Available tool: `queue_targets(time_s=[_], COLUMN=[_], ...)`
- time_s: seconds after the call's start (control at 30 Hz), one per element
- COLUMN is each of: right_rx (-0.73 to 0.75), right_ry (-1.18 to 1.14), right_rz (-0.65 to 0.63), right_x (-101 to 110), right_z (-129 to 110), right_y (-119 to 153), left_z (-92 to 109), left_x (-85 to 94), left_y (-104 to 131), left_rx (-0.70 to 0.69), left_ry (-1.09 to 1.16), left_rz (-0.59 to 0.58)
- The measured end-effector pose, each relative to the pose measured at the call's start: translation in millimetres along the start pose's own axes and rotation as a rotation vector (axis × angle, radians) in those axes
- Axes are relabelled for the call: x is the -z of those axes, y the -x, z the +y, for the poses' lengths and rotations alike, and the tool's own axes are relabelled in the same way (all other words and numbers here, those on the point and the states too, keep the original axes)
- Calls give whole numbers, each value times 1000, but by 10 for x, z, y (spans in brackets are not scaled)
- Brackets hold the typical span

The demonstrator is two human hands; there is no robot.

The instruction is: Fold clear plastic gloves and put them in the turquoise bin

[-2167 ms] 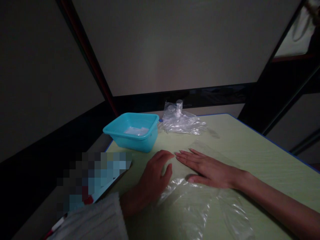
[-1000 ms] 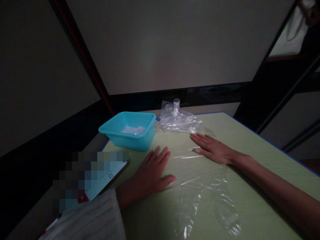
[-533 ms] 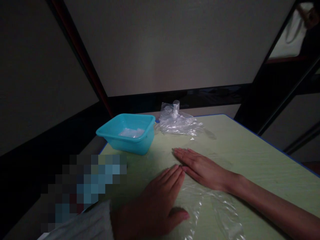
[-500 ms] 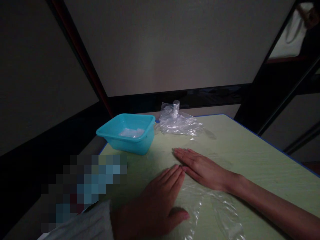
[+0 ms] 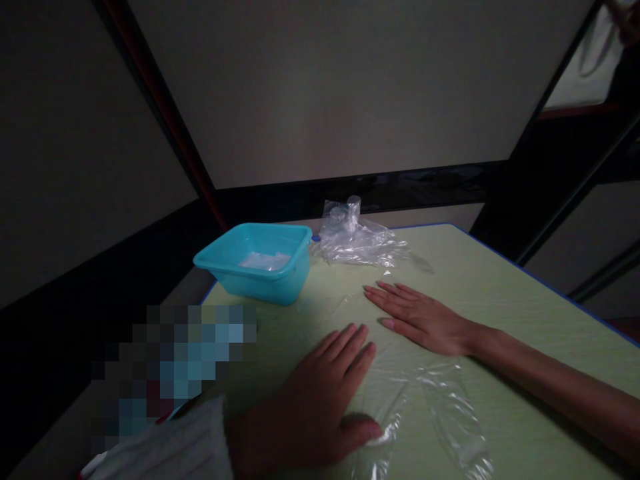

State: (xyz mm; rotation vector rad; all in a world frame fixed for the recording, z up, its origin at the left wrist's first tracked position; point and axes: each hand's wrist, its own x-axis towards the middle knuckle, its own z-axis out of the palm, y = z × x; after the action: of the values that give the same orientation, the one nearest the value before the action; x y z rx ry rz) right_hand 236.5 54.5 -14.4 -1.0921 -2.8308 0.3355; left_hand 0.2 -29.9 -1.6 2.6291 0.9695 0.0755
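Observation:
A clear plastic bag [image 5: 390,380] lies flat on the pale green table [image 5: 525,320], its handle-like strips toward the near edge. My left hand [image 5: 325,393], below a light ribbed sleeve, rests palm down on the bag's left part with the fingers stretched and the thumb out. My right hand [image 5: 420,317] lies flat, palm down, at the bag's upper right, fingers stretched toward the left. A small gap separates the two hands. Neither hand grips anything.
At the table's back left stands a turquoise basin [image 5: 255,283] with some clear plastic inside. Beside it is a crumpled pile of clear plastic bags [image 5: 363,243]. A wall panel [image 5: 340,93] rises behind the table. A blurred-out patch covers the lower left.
My right hand has slid a little to the right and back, away from my left hand, which it was touching. The fingers of both hands are slightly more spread.

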Motion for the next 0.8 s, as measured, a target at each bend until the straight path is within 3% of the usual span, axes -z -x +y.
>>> queue_targets(time_s=[0.23, 0.5, 0.73, 0.8], right_rx=[-114, -140, -16, 20], right_ry=[52, 80, 152, 134], right_rz=[55, 44, 222, 214], right_x=[1, 106, 187, 175], right_z=[393, 296, 57, -103], right_y=[84, 115, 151, 151], left_z=[5, -18, 204, 286], left_x=[5, 62, 82, 81], left_y=[-1, 53, 6, -42], left_rx=[7, -14, -419, -500], left_ry=[-16, -43, -265, -330], left_rz=[0, -19, 101, 55])
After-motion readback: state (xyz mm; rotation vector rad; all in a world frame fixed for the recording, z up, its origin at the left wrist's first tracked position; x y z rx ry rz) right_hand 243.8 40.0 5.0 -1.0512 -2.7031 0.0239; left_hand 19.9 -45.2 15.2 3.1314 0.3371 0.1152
